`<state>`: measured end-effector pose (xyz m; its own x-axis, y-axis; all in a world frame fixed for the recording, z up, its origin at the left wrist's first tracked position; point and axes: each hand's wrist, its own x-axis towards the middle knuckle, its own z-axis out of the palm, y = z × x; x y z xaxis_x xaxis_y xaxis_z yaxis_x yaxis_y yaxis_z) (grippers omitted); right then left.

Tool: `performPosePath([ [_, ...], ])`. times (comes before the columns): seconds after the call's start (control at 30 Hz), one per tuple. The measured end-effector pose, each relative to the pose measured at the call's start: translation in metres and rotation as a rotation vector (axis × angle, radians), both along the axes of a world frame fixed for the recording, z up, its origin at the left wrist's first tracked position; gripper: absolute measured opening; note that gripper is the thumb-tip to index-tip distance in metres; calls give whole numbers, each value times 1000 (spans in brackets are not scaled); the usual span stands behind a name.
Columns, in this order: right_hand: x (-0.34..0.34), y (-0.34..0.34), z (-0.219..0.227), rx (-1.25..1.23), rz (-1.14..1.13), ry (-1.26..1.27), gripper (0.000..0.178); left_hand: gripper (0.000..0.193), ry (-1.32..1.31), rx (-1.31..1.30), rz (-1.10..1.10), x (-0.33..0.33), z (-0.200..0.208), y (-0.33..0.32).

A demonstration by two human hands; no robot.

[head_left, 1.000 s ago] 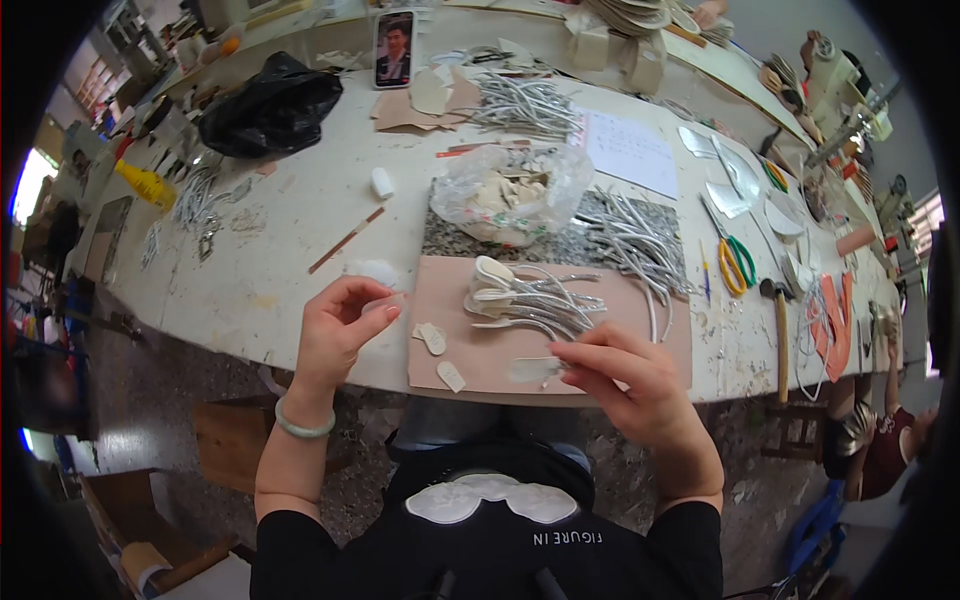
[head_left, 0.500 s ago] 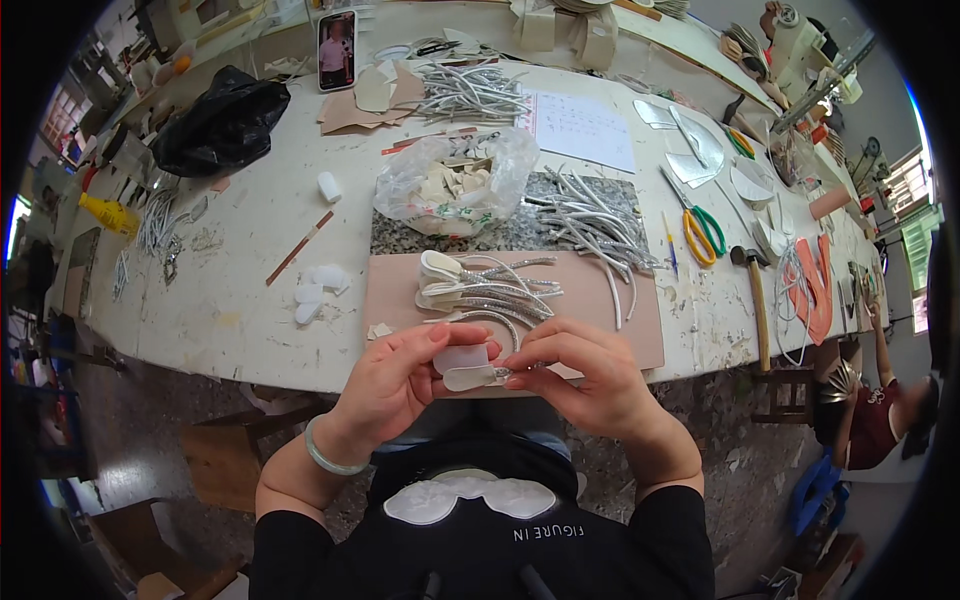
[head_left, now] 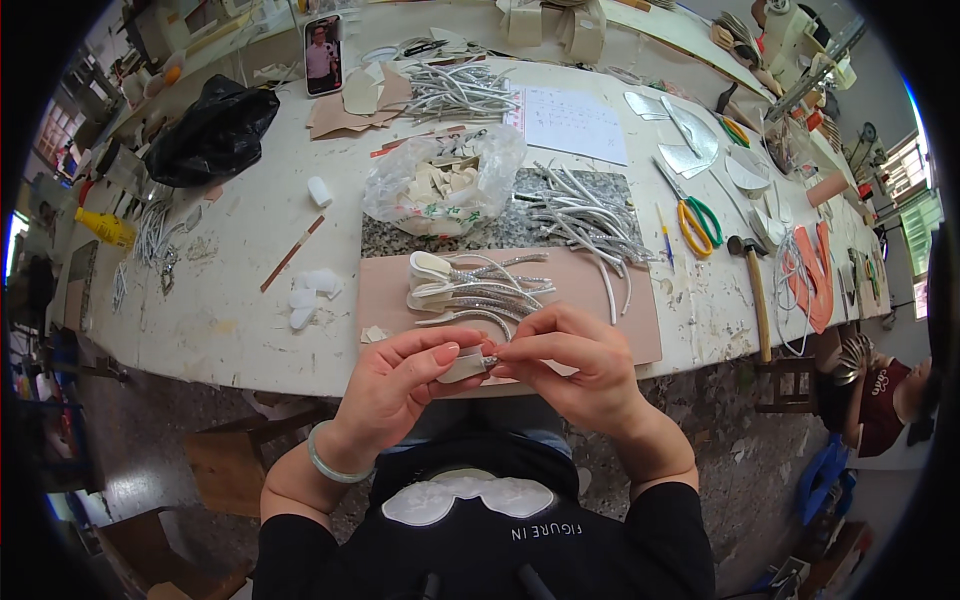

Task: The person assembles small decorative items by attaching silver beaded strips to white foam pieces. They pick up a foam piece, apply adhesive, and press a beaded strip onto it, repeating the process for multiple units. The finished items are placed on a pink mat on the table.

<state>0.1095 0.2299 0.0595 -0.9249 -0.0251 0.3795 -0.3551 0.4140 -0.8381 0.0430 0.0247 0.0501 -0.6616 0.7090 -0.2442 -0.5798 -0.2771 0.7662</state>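
My left hand (head_left: 395, 385) is closed on a small cream rounded tab (head_left: 462, 368), its thumb and fingers pressing the tab from both sides. From the tab's right end comes a bit of glittery silver cord (head_left: 490, 361), pinched between the thumb and fingers of my right hand (head_left: 575, 365). The rest of that cord is hidden behind the fingers. Just beyond my hands, several silver cords with looped cream tabs (head_left: 430, 265) lie bunched on a pinkish-tan board (head_left: 590, 290).
Behind the board are a granite slab (head_left: 390, 238), a clear plastic bag of cream scraps (head_left: 440, 185) and loose silver cords (head_left: 585, 215). Scissors (head_left: 692, 220) and a hammer (head_left: 752, 290) lie right. White pieces (head_left: 318, 285) and a black bag (head_left: 215, 130) sit left. Another person (head_left: 885, 400) is far right.
A white flap that stood up beside the tab now lies down against it under my left thumb. My right fingers have shifted slightly left, closer to the tab.
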Motion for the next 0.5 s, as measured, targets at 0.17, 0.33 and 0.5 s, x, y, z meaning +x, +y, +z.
performPosePath([
  [0.17,-1,-3,0,-21,-17,3,22,29,-6,19,43,2,0,1],
  [0.33,-1,-3,1,12,-20,17,21,28,38,8,51,3,-2,0],
  [0.5,-2,-4,0,9,-15,15,21,26,84,-14,69,4,-3,1],
])
